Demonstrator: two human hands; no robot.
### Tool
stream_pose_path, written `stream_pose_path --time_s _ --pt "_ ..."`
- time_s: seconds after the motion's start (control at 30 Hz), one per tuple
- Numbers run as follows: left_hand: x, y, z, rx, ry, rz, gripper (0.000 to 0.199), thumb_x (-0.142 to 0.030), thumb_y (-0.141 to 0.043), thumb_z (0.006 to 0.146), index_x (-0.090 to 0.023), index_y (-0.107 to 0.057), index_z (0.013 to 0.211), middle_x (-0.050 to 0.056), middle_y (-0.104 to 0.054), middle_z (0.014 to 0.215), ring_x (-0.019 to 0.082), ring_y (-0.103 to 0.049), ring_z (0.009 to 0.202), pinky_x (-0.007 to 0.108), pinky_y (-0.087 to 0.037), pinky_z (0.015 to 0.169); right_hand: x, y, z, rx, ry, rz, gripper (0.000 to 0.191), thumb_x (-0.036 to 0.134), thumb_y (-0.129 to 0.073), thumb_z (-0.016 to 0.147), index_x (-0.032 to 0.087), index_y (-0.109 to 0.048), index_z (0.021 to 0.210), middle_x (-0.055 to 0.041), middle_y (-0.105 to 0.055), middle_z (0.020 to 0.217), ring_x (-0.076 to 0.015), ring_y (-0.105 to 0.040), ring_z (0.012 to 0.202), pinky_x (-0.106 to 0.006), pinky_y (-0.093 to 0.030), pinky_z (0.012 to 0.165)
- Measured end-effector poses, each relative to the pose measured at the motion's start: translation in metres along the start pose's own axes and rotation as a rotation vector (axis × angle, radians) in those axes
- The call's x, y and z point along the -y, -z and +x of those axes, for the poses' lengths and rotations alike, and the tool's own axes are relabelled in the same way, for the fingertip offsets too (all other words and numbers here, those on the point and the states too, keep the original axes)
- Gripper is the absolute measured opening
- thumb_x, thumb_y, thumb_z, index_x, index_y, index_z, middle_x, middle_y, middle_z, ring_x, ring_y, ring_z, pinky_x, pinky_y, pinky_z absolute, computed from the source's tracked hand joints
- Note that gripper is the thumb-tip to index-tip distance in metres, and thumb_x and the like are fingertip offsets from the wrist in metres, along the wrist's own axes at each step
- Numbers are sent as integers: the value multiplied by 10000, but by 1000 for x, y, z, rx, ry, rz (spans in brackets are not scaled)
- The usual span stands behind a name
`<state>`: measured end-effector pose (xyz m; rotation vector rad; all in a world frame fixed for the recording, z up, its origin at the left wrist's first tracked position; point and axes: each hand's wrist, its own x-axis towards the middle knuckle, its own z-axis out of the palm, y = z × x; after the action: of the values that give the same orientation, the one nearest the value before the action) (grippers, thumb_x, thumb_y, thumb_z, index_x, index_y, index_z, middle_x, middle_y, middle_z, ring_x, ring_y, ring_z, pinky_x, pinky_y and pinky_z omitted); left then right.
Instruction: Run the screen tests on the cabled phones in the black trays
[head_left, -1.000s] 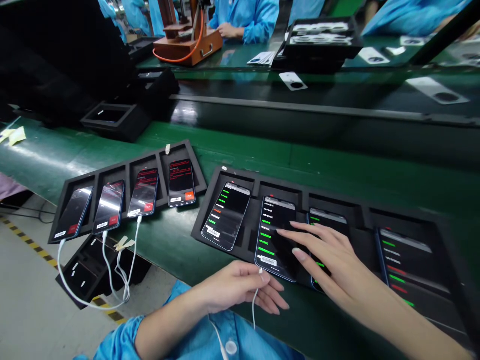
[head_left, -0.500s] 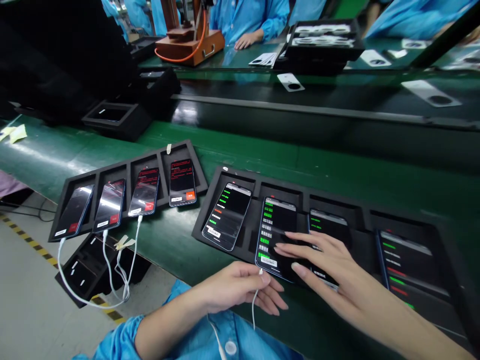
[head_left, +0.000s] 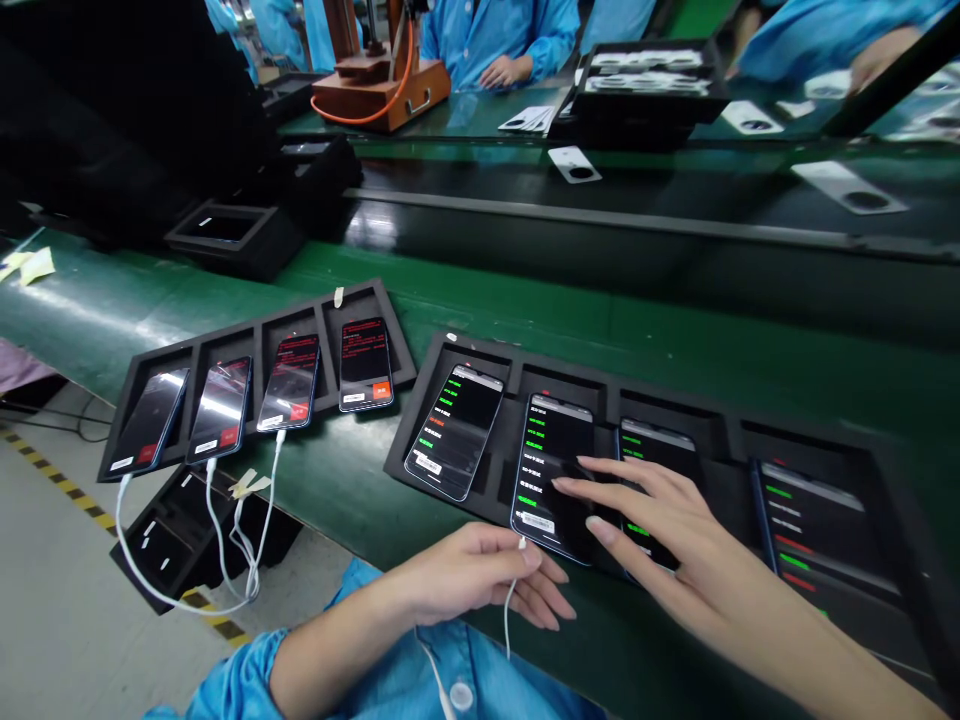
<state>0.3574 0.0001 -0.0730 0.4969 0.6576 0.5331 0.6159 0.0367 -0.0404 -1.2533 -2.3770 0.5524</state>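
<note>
A black tray (head_left: 517,362) on the green bench holds several phones with lit test screens. My right hand (head_left: 645,520) lies flat over the second phone (head_left: 546,450), fingers spread, fingertips touching its screen and partly hiding the third phone (head_left: 654,442). My left hand (head_left: 480,575) rests at the bench's near edge, just below that second phone, pinching the plug of a white cable (head_left: 510,610) that hangs down toward my blue sleeve. The first phone (head_left: 454,430) lies untouched to the left.
A second black tray (head_left: 247,335) at left holds several phones with red screens, some on white cables (head_left: 225,540). Empty black trays (head_left: 225,235) stand behind. Across the conveyor (head_left: 600,210), other people in blue coats work beside a wooden fixture (head_left: 379,85) and a stack of trays (head_left: 645,80).
My right hand's fingertips slid slightly over the second phone's screen, and the list on it changed. My left hand stayed still with the cable plug.
</note>
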Motion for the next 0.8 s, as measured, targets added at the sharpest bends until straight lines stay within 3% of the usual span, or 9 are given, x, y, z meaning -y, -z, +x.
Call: stream_pose_path --time_s 0.3,0.47,0.6,0.8 --pt "1 1 0 7 -6 2 651 -684 -906 750 -102 -758 1002 132 -778 925 165 -731 801 304 -555 848 -1 -5 -2 35 98 -22 424 420 -506 1125 382 -602 1537 -61 -678 1476 -343 -550 1461 -626 -509 1161" --pt "1 2 0 21 -5 -2 628 -666 -895 776 -98 -761 1008 143 -783 941 179 -732 805 348 -558 905 -1 1 2 -13 66 -26 366 461 -507 1123 399 -659 1449 -48 -686 1450 -336 -578 1417 -605 -539 1102" --pt "1 1 0 20 -5 -5 652 -689 -910 742 -104 -759 988 129 -776 919 168 -724 796 320 -552 867 -4 7 5 -82 74 -72 349 469 -489 1126 385 -679 1406 -40 -715 1396 -331 -614 1364 -577 -545 1075" --pt "2 2 1 25 4 -15 656 -686 -917 735 -102 -765 991 126 -777 922 162 -726 795 295 -545 828 -13 3 0 -59 49 -117 399 466 -455 1129 345 -670 1442 -74 -701 1421 -355 -606 1387 -582 -499 1125"
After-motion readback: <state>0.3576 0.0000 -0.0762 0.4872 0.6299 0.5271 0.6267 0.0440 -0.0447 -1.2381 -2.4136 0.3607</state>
